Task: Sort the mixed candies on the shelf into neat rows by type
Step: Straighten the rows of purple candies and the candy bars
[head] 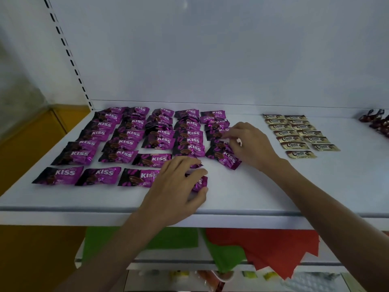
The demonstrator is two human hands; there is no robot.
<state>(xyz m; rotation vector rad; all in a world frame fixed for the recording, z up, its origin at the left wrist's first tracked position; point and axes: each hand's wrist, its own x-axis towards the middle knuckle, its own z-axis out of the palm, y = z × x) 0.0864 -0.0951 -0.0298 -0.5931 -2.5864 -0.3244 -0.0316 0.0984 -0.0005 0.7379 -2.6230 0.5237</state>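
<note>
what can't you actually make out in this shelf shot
Head view only:
Purple candy under the left hand: mostly covered by its fingers.
Dark red candies: cut off by the right edge.
Right hand: own fingers hide whether it pinches anything.
Lower-shelf items: blurred.

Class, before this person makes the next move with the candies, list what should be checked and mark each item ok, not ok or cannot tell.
1. Left hand grips a purple candy: ok.
2. Front candies of the rightmost purple column lie straight: not ok, they are tilted.
3. Gold candies kept apart from the purple rows: ok.
4. Bare shelf free at the front for placing: ok.
5. Right hand gripping or only touching a candy: cannot tell.
6. Dark red candies sorted: cannot tell, the picture's edge cuts them off.
</note>
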